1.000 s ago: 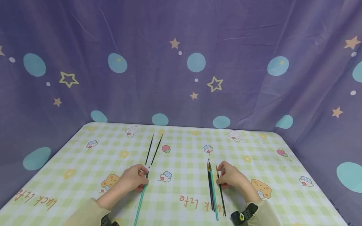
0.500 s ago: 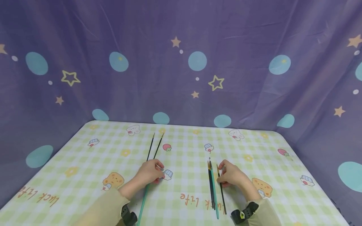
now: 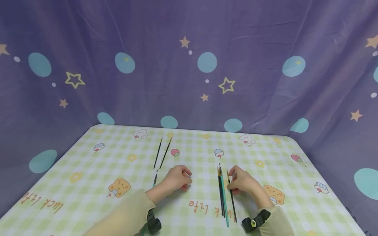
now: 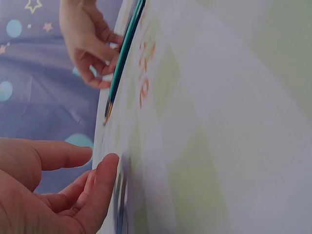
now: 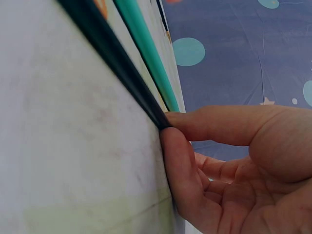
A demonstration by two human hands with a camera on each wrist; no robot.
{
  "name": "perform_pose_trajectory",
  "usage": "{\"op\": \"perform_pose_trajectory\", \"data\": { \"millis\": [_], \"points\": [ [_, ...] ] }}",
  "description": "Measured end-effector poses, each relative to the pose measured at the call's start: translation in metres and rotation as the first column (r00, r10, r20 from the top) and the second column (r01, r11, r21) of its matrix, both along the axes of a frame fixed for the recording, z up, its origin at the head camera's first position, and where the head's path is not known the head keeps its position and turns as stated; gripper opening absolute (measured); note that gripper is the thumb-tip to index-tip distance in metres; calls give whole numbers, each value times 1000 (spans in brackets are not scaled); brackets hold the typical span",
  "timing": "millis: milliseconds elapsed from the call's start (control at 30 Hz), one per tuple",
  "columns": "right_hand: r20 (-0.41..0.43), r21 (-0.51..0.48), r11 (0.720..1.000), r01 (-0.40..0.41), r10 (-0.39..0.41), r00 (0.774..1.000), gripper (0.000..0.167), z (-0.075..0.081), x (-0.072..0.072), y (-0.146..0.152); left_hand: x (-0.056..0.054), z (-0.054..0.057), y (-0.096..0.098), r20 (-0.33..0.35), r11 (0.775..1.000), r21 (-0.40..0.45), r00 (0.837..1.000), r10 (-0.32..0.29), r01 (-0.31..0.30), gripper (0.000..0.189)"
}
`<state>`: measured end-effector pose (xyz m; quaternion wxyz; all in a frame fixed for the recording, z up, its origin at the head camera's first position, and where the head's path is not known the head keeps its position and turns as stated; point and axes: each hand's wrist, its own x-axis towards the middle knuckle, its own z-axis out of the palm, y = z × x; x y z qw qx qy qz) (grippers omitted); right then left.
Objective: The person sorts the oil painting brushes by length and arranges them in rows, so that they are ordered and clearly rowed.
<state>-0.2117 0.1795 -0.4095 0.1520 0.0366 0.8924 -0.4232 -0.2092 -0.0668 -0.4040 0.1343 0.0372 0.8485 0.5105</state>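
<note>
My right hand [image 3: 240, 180] pinches a slim dark paintbrush [image 3: 233, 206] between thumb and forefinger near its bristle end; the right wrist view shows the pinch on the dark handle [image 5: 117, 68] close up. Just left of it lies a bundle of a teal paintbrush [image 3: 225, 205] and black paintbrushes [image 3: 220, 191]. My left hand [image 3: 178, 178] hovers over the middle of the cloth, holding nothing. In the left wrist view its thumb [image 4: 61, 155] and forefinger stand apart. Another teal-handled paintbrush [image 3: 155, 179] lies behind the left forearm, mostly hidden.
Two thin black paintbrushes [image 3: 157, 153] lie side by side farther back, left of centre, bristles pointing away. A green-and-white checked cloth [image 3: 195, 164] with printed cartoons covers the table. Behind its far edge hangs a purple curtain [image 3: 165, 91] with stars.
My left hand has let go of the teal-handled paintbrush at left and moved right toward the bundle. The right hand keeps its pinch in about the same spot.
</note>
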Motion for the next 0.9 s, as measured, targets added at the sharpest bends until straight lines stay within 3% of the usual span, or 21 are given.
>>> {"op": "perform_pose_trajectory", "data": {
  "millis": [200,467,900],
  "points": [
    [2,-6,1000,1,-1,1000,40,0,0,0,-5,-6,33,45,993,119,999,-3,-2,19],
    [4,-3,1000,-2,2,1000,40,0,0,1,-9,-13,64,50,975,219,998,31,-41,18],
    [-9,-22,1000,8,-8,1000,40,0,0,0,-13,-19,95,0,983,167,997,78,-77,17]
  ]
}}
